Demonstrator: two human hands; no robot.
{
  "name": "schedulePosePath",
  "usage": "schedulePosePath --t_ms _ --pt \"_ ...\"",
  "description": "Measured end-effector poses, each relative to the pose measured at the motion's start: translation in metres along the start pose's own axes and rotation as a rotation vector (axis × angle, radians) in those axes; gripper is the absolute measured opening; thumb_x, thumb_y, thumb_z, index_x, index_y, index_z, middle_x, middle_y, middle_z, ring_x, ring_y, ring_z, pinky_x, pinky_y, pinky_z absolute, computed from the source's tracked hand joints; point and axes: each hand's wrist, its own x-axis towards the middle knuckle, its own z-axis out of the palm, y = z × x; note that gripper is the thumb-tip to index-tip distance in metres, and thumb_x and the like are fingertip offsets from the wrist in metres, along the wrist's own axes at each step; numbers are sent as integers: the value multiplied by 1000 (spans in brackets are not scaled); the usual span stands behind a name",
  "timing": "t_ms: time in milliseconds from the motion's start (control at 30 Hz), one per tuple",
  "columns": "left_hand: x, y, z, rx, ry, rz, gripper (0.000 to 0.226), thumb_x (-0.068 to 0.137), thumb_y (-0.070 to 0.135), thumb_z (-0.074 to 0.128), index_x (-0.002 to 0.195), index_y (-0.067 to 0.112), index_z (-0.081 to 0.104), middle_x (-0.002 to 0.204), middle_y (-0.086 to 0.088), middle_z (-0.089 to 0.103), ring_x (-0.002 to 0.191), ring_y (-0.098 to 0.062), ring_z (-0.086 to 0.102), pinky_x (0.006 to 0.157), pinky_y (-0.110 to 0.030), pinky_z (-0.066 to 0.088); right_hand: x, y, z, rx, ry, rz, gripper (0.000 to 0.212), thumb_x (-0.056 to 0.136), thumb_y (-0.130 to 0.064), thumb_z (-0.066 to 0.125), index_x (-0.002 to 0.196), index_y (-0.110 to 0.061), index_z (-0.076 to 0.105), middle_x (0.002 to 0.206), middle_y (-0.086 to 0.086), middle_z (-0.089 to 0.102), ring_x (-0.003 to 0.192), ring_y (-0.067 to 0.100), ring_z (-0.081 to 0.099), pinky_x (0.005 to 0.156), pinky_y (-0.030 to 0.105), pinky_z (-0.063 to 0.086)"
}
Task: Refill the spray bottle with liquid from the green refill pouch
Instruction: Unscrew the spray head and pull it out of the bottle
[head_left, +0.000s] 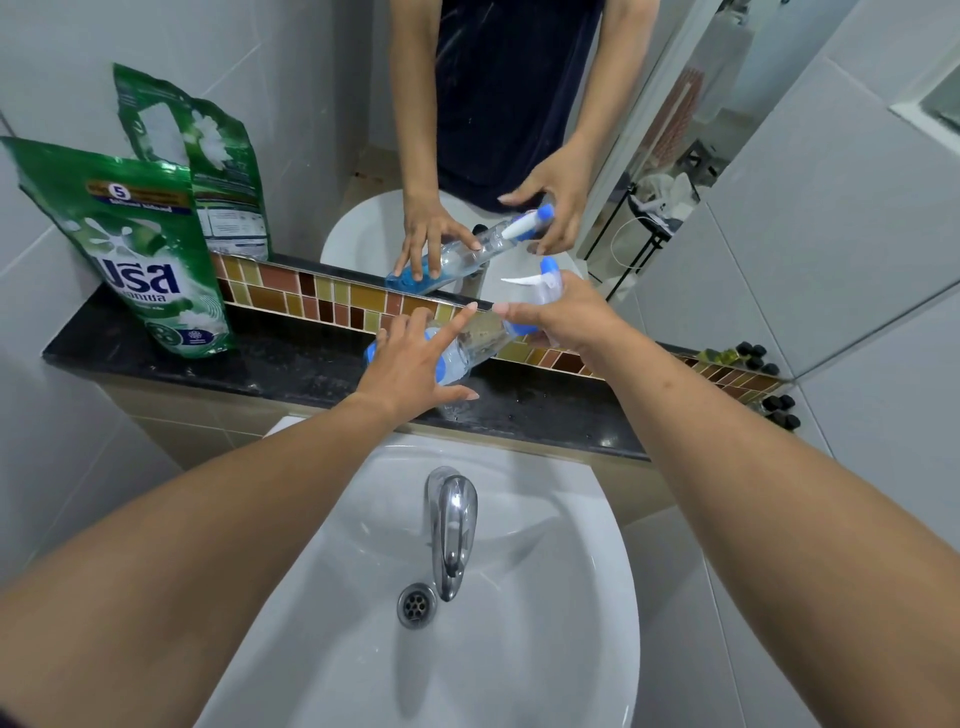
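A clear spray bottle (470, 345) with a little blue liquid in its base is tilted on its side above the black ledge (291, 364). My left hand (415, 358) wraps the bottle's lower body, fingers partly spread. My right hand (563, 314) grips the white and blue spray head (540, 283) at the bottle's neck. The green refill pouch (135, 249) stands upright at the left end of the ledge, leaning on the wall, apart from both hands.
A mirror behind the ledge repeats the hands, bottle and pouch. Below is a white sink (545, 597) with a chrome tap (451, 525) and drain (416, 604). Small dark-capped bottles (753, 356) sit at the ledge's right end. A mosaic tile strip (311, 301) runs along the wall.
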Motion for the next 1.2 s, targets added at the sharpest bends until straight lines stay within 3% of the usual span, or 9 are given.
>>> schedulePosePath --t_ms 67,167,333,400,533,667,900,1200 --pt "0 -2 1 23 5 14 108 74 75 64 154 47 -3 142 -13 35 128 -32 37 108 -55 37 0 0 -1 -31 51 14 50 73 -16 85 114 -7 58 106 13 67 87 27 71 75 43 61" --pt "0 -7 0 29 14 -2 108 74 76 62 154 47 -3 141 -14 36 127 -31 38 107 -52 39 -4 -7 -17 17 124 -15 57 72 2 81 121 -6 54 110 16 64 90 30 70 72 40 61" --pt "3 -12 -5 65 -11 -20 107 75 76 62 154 47 -3 147 -15 32 132 -32 35 109 -51 38 -18 -19 -64 -109 238 -122 71 79 -18 80 139 -17 43 100 2 63 78 25 71 58 30 61" --pt "4 -13 -7 70 -20 -16 107 74 76 63 154 47 -2 146 -14 32 132 -32 35 108 -51 39 -23 -20 -81 -139 275 -157 71 83 -21 76 144 -19 39 105 6 62 76 23 69 58 29 61" --pt "5 -13 -8 94 -41 2 107 74 76 63 154 48 -3 145 -14 33 129 -32 36 107 -50 40 -32 -22 -102 -234 360 -195 78 86 -35 72 150 -29 28 134 11 54 76 22 72 67 40 62" --pt "4 -9 -8 107 -50 14 106 76 74 64 155 47 -3 148 -14 31 133 -34 34 109 -51 38 -46 -25 -102 -370 397 -248 80 91 -38 65 154 -32 16 150 6 39 84 24 70 74 38 61" --pt "2 -7 -8 171 -55 63 104 78 75 59 155 45 -4 147 -14 33 131 -34 36 109 -55 37 -51 -21 -98 -458 395 -298 85 90 -42 64 154 -36 9 156 4 30 108 34 62 93 50 52" --pt "3 -8 -6 191 -46 70 104 79 76 57 155 44 -5 146 -14 34 130 -33 38 109 -53 38 -58 -16 -105 -340 470 -422 83 87 -36 70 152 -38 18 155 -1 31 124 30 51 93 52 52"
